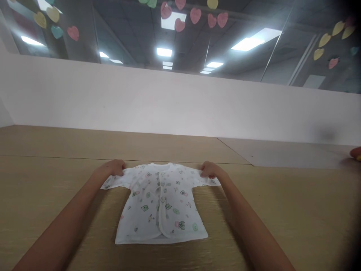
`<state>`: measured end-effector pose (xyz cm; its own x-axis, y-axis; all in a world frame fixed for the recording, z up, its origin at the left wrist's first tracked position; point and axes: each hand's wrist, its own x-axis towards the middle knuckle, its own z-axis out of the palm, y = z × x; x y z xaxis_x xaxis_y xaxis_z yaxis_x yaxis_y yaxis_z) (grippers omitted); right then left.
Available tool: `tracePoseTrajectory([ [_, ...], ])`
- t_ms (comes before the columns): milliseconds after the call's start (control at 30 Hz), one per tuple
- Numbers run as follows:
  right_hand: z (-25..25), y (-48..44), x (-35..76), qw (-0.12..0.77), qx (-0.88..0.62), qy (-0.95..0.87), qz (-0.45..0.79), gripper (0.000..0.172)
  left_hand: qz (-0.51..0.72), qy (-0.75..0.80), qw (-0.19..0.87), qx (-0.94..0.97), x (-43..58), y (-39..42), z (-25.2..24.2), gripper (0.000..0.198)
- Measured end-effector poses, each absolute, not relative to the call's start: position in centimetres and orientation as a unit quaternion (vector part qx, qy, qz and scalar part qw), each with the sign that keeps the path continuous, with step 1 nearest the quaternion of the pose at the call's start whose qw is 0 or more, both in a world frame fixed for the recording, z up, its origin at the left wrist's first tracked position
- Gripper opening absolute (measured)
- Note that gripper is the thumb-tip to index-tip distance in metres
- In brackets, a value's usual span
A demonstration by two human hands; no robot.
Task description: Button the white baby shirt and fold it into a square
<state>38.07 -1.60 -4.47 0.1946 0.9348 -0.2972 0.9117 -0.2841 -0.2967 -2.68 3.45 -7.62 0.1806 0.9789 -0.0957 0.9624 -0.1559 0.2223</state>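
Note:
A small white baby shirt (180, 203) with a print of little green, pink and grey figures lies spread out, front side up, its hem towards me. Down its middle runs a front opening with buttons, and near the hem the two edges part slightly. My left hand (116, 168) is closed on the left sleeve, with the cuff showing past my fingers. On the other side my right hand (209, 170) pinches the right sleeve in the same way. Both sleeves stretch out sideways from the shirt's body.
The shirt rests on a wood-coloured table (70, 180) with a seam across its far part. A greyish panel (282, 152) lies at the back right. Behind stands a white wall (169, 101) below glass with paper hearts (195, 15). Something reddish (355, 153) shows at the right edge.

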Motion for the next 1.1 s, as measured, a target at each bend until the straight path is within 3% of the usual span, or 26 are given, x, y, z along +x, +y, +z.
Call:
tracePoseTrajectory([
  [200, -4.3, -2.0, 39.7, 0.020, -0.792, -0.568, 0.223, 0.020, 0.035, 0.678, 0.255, 0.688, -3.8, 3.7, -7.7, 0.015],
  [333, -3.6, -2.0, 39.7, 0.083, -0.794, -0.560, 0.222, 0.025, 0.073, 0.703, 0.242, 0.665, -3.5, 3.2, -6.9, 0.012],
  [433, -2.4, -2.1, 39.3, 0.200, -0.783, -0.577, 0.118, 0.026, 0.166, 0.708, 0.125, 0.674, -2.7, 3.0, -5.8, 0.017],
  [533, -0.5, -2.3, 39.3, 0.377, -0.744, -0.552, -0.012, 0.022, 0.356, 0.670, -0.017, 0.651, -1.6, 3.5, -4.9, 0.024],
  [667, 2.2, -2.4, 40.0, 0.620, -0.623, -0.467, -0.100, 0.032, 0.614, 0.518, 0.052, 0.593, -0.8, 4.8, -3.2, 0.028],
  [767, 3.3, -3.2, 40.1, 0.699, -0.560, -0.440, -0.065, 0.034, 0.695, 0.452, 0.103, 0.550, -1.1, 4.7, -2.0, 0.030],
  [867, 2.8, -5.7, 39.7, 0.678, -0.576, -0.457, -0.002, 0.029, 0.656, 0.476, 0.098, 0.577, -2.3, 2.2, -1.8, 0.029],
  [1033, -2.0, -11.9, 40.2, 0.523, -0.694, -0.482, 0.112, 0.024, 0.464, 0.623, 0.040, 0.628, -5.0, -4.7, -4.4, 0.032],
  [1100, -4.3, -14.2, 40.8, 0.485, -0.713, -0.476, 0.172, 0.024, 0.404, 0.643, 0.063, 0.648, -6.1, -6.8, -6.0, 0.034],
])
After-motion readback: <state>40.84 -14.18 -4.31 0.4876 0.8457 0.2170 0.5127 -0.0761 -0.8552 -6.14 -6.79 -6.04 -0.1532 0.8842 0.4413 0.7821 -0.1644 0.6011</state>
